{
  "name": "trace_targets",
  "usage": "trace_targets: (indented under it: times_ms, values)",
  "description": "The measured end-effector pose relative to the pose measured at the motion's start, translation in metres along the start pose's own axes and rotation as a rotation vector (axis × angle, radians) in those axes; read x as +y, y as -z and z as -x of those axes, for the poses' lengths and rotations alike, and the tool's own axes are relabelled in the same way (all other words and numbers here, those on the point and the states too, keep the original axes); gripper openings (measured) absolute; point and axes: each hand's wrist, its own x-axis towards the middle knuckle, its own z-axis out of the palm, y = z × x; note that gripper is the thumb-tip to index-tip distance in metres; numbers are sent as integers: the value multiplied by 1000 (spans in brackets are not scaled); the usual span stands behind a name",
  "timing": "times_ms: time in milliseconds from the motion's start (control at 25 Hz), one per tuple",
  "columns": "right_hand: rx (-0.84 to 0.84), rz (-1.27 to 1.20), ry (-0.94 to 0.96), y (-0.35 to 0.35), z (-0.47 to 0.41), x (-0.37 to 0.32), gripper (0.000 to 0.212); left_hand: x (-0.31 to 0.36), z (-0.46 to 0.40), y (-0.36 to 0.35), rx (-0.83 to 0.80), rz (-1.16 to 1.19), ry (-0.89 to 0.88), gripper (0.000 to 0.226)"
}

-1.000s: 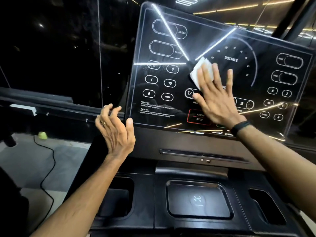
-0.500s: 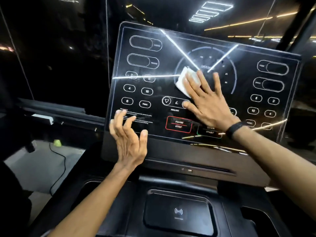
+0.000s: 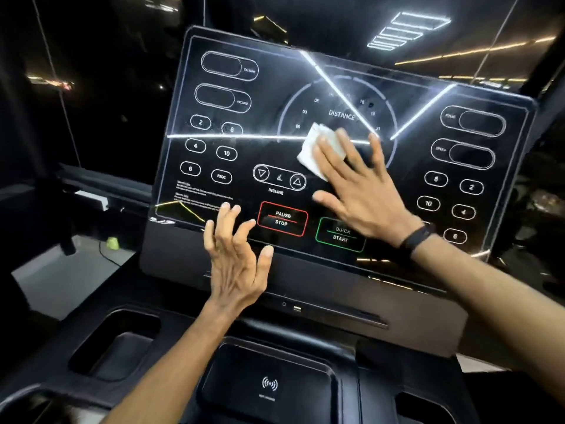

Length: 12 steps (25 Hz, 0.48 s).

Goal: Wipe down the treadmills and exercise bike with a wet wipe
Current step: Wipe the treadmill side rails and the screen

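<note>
While the right hand point(image 3: 363, 191), fingers flat, presses the wet wipe point(image 3: 321, 149) lower on the treadmill's screen point(image 3: 214, 191) than a second ago, the left hand point(image 3: 235, 255) hovers empty, fingers loosely spread; wiping likely continues downward.

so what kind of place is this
Most likely a gym. A glossy black treadmill console carries DISTANCE and INCLINE markings, a red PAUSE/STOP button and a green QUICK START button. The right hand presses a white crumpled wipe on it.
</note>
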Motion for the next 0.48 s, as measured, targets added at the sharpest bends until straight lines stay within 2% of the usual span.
trace_targets:
  times_ms: [80, 160, 280, 320, 480]
  values:
    - [-9, -53, 96, -11, 27, -30, 80, -3, -1, 1, -17, -26, -1, 46]
    - [-50, -100, 280, -18, 77, -73, 82, -3, -3, 1, -37, -36, -17, 46]
    - [-63, -69, 391, -17, 95, -70, 80, 0, -1, 0, -68, -26, -24, 47]
    - [-48, -45, 340, -12, 82, -57, 79, 0, 0, -1, -78, -21, -23, 47]
    - [-39, 15, -54, 3, 23, -3, 76, -2, -1, 2, -106, -1, -13, 46]
